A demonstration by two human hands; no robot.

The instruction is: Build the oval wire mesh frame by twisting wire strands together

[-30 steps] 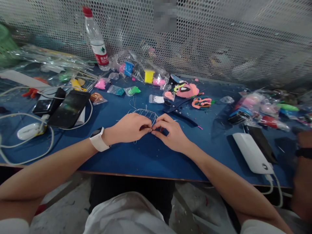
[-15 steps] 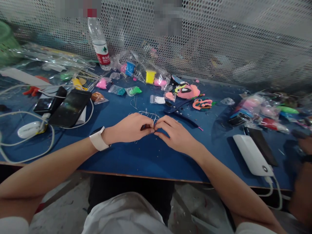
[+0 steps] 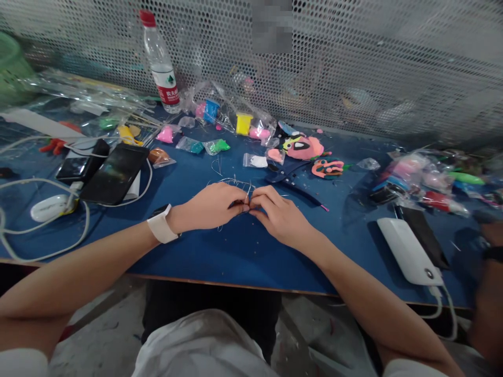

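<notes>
A thin silvery wire frame [image 3: 236,181] with bent loops lies between my hands at the middle of the blue table. My left hand [image 3: 214,206], with a white band at the wrist, pinches the wire between thumb and fingers. From the other side, my right hand [image 3: 282,215] closes its fingertips on the same wire. The two sets of fingertips almost touch, and part of the wire is hidden behind them. Just beyond my right hand lie dark blue pliers [image 3: 293,183]. A loose bit of wire [image 3: 217,166] rests beyond my left hand.
Small bags of coloured clay [image 3: 216,146] and a water bottle [image 3: 167,86] stand along the perforated screen. Clay figures [image 3: 302,147] lie behind the pliers. A phone [image 3: 113,175] and cables are on the left; a white power bank [image 3: 408,251] and another person's arm [image 3: 489,298] are on the right.
My fingertips stay together on the wire, with only a slight shift of the fingers. The whole view has tilted a little, showing the bottle's red cap.
</notes>
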